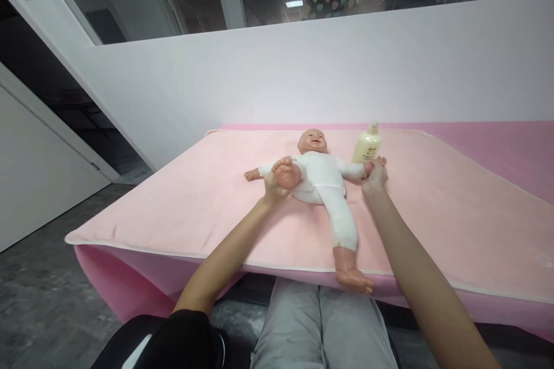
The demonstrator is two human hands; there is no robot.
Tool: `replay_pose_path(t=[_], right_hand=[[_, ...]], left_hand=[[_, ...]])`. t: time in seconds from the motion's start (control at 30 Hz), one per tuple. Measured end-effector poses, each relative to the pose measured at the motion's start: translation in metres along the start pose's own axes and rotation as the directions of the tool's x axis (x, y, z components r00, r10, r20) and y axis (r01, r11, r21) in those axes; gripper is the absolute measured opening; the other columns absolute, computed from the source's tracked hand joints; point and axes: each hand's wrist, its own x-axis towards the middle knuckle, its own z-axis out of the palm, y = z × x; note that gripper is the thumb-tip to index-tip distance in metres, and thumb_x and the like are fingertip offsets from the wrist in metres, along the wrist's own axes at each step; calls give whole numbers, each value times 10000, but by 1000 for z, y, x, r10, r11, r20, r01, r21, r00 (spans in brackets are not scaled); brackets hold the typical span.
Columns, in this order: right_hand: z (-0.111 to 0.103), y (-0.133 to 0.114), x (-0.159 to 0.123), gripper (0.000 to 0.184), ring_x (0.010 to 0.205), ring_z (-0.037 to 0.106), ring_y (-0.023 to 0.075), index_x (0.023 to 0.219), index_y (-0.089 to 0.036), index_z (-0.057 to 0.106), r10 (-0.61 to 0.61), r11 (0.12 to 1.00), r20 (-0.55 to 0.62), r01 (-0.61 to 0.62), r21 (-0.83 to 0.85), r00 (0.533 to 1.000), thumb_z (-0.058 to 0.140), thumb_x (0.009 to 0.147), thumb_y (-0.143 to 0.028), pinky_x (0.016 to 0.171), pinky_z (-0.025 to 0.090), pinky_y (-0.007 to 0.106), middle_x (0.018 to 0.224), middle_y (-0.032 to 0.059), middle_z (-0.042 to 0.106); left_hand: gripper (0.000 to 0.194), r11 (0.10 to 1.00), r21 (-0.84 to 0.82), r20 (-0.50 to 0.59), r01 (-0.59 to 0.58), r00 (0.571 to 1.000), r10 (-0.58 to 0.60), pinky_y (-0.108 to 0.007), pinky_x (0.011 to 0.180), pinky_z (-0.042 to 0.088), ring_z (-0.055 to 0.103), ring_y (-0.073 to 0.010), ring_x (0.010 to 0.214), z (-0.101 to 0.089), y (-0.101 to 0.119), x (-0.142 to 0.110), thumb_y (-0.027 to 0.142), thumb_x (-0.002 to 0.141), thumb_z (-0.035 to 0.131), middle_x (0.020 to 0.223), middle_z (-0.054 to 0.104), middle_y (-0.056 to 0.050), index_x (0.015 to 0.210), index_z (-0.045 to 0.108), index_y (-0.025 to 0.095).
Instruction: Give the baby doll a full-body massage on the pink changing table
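A baby doll in a white bodysuit lies on its back on a pink padded table. My left hand grips the doll's raised leg, whose bare foot points up just above my fingers. The doll's other leg stretches toward me, its foot hanging over the table's near edge. My right hand is closed around the doll's outstretched hand. A pale yellow pump bottle stands right behind that hand, beside the doll's head.
A white wall runs behind the table, with a dark window above it. An open doorway and grey floor lie to the left. My grey-trousered legs are under the table's near edge.
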Motion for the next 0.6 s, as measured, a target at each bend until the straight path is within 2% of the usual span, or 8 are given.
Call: replay_pose_path(t=[0.07, 0.13, 0.2, 0.3, 0.33, 0.37, 0.47, 0.6], right_hand=[[6, -4, -10, 317, 869, 598, 109, 1000, -217, 608, -196, 978, 71, 200, -56, 978, 594, 685, -198, 773, 513, 235, 957, -31, 628], [10, -6, -24, 320, 914, 590, 120, 998, -214, 633, -398, 897, 245, 431, -100, 884, 594, 681, -192, 840, 490, 252, 986, -18, 636], [12, -5, -38, 318, 949, 584, 148, 1013, -220, 655, -491, 762, 512, 632, -139, 705, 582, 705, -194, 897, 466, 296, 1017, -2, 650], [11, 3, -54, 340, 936, 582, 205, 1028, -221, 688, -339, 444, 869, 875, -191, 361, 566, 720, -145, 928, 435, 372, 979, 41, 674], [10, 6, -57, 365, 931, 580, 221, 1047, -216, 691, -268, 322, 920, 926, -194, 286, 554, 722, -121, 927, 426, 389, 963, 57, 677], [9, 9, -59, 391, 933, 577, 233, 1072, -211, 687, -221, 215, 945, 957, -194, 242, 539, 727, -105, 923, 420, 400, 958, 72, 678], [8, 16, -57, 423, 947, 575, 248, 1154, -199, 653, -208, 59, 955, 978, -202, 210, 500, 768, -115, 896, 422, 406, 991, 90, 675], [9, 18, -52, 396, 966, 581, 245, 1149, -205, 650, -244, 122, 940, 969, -216, 240, 509, 782, -156, 907, 424, 415, 1027, 78, 679]], left_hand=[[483, 993, -44, -142, 111, 983, -116, -429, 967, 474, 558, -267, 1147, 0, -3, 5, 503, 823, 589, 1163, 593, -151, 1143, 537, 145], [481, 966, -117, -168, 229, 954, -247, -426, 978, 474, 568, -270, 1145, 3, -3, 6, 475, 821, 604, 1189, 596, -142, 1171, 538, 152], [482, 938, -162, -70, 306, 945, -321, -427, 973, 482, 587, -269, 1122, 9, -3, 4, 462, 805, 627, 1186, 613, -131, 1172, 551, 158], [550, 936, -183, 58, 299, 954, -294, -448, 1046, 428, 533, -279, 1211, 17, -3, -1, 433, 762, 685, 1234, 598, -133, 1212, 535, 154], [578, 940, -183, 71, 289, 957, -281, -455, 1075, 398, 504, -280, 1246, 18, -4, -2, 427, 747, 702, 1252, 588, -136, 1222, 527, 149], [600, 940, -181, 79, 288, 957, -278, -459, 1095, 376, 481, -280, 1271, 19, -4, -2, 425, 737, 713, 1266, 578, -140, 1230, 519, 144], [630, 935, -175, 84, 310, 950, -300, -458, 1096, 379, 486, -280, 1265, 16, -5, 0, 444, 721, 726, 1276, 565, -151, 1223, 515, 128], [614, 917, -197, 49, 347, 938, -344, -412, 1012, 468, 578, -268, 1136, 11, -11, -2, 492, 727, 707, 1195, 601, -160, 1169, 547, 96]])
